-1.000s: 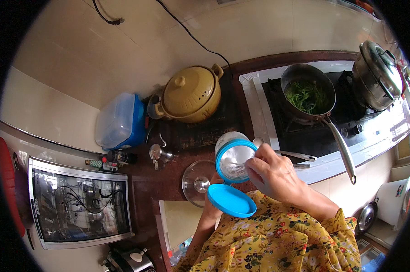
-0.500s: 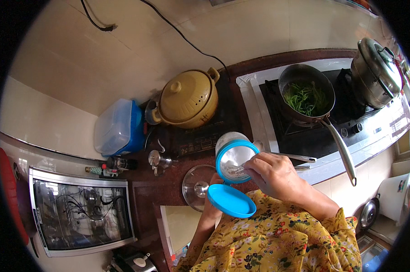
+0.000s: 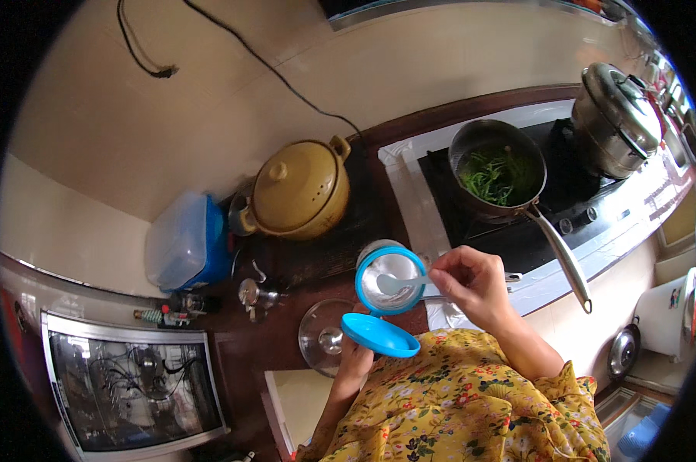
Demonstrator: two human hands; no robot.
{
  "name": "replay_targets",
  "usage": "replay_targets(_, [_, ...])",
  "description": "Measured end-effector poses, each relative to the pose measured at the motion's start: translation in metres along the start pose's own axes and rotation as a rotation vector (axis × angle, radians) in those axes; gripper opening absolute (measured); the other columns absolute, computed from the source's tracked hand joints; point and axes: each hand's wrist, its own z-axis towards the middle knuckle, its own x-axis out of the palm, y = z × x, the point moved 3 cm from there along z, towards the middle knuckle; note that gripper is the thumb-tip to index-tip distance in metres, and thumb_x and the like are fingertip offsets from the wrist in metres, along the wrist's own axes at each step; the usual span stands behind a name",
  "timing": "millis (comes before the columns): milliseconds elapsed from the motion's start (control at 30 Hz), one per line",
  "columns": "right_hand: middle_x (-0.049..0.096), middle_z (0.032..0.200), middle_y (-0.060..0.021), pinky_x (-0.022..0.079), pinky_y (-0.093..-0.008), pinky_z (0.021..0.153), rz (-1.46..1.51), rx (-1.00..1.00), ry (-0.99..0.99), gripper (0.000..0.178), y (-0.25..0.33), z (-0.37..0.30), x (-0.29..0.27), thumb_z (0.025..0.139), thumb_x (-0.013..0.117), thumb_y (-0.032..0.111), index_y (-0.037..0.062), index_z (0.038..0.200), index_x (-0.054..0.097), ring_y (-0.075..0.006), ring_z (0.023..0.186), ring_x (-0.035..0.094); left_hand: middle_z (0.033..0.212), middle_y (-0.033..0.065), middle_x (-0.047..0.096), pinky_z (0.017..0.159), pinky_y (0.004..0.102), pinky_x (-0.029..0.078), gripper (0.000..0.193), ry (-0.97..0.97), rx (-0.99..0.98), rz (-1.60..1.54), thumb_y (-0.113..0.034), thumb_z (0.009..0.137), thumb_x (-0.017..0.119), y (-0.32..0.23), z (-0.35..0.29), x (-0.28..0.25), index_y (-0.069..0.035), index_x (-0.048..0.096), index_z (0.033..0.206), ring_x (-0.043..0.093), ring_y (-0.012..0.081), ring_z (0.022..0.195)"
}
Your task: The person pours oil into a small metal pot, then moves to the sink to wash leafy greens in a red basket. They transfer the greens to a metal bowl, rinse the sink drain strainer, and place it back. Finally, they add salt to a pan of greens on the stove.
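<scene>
My left hand [image 3: 354,360] holds up a clear jar [image 3: 378,247] with a blue rim, its fingers partly hidden behind the flipped-back blue lid [image 3: 382,336]. White powder [image 3: 376,271] lies inside the jar. Between the thumb and fingers of my right hand [image 3: 477,283] is a small pale plastic spoon [image 3: 411,284]. The spoon's bowl is at the jar's mouth, over the powder. To the upper right, a saucepan [image 3: 540,165] with leafy greens [image 3: 493,177] sits on the gas stove [image 3: 567,209].
A lidded yellow clay pot [image 3: 300,185] stands on a black cooktop behind the jar. Left of it is a blue plastic box [image 3: 217,231]. A glass lid [image 3: 311,331] lies beside my left hand. The saucepan handle [image 3: 563,258] juts toward me. A steel pot [image 3: 613,123] stands far right.
My right hand has drawn back to the right from the jar, and the spoon now shows in its fingers. The blue lid looks more tilted. The whole view has shifted slightly.
</scene>
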Motion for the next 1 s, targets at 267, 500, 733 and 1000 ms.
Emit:
replay_targets(267, [0.055,0.062,-0.0024,0.039,-0.0164,0.04,0.205,-0.186,-0.474,0.01,0.006,0.032,-0.076,0.079,0.058,0.009,-0.0017,0.078,0.056,-0.005,0.047,0.05,0.089,-0.0027,0.046,0.067,0.0207,0.035,0.029,-0.004,0.11,0.024,-0.019,0.088,0.048,0.005,0.014,-0.001,-0.003,0.042,0.111,0.042,0.0049,0.078])
replay_targets(500, [0.06,0.064,-0.0094,0.045,-0.0238,0.05,-0.49,-0.186,-0.752,0.01,-0.023,0.096,-0.113,0.072,0.062,0.007,-0.0001,0.078,0.061,-0.0131,0.053,0.057,0.086,-0.0026,0.045,0.067,0.021,0.035,0.033,0.003,0.114,0.075,-0.029,0.087,0.048,-0.005,0.02,0.004,-0.004,0.043,0.108,0.042,0.0061,0.077])
replay_targets(733, [0.06,0.062,-0.0077,0.046,-0.0223,0.053,-0.55,-0.234,-0.724,0.007,0.012,0.083,-0.09,0.071,0.061,0.004,-0.0003,0.076,0.06,-0.0109,0.055,0.056,0.087,-0.0003,0.049,0.068,0.0244,0.037,0.035,-0.022,0.071,-0.001,-0.031,0.087,0.047,0.002,0.013,0.001,-0.002,0.044,0.106,0.044,0.0073,0.079])
replay_targets(1000, [0.057,0.065,-0.0055,0.042,-0.0214,0.047,-0.364,-0.372,0.196,0.012,0.017,0.022,0.049,0.07,0.064,0.003,-0.0002,0.08,0.059,-0.0083,0.053,0.054,0.085,-0.0004,0.048,0.067,0.022,0.036,0.026,-0.118,-0.072,0.016,-0.024,0.09,0.044,-0.001,-0.016,-0.021,-0.002,0.048,0.102,0.042,0.0066,0.075])
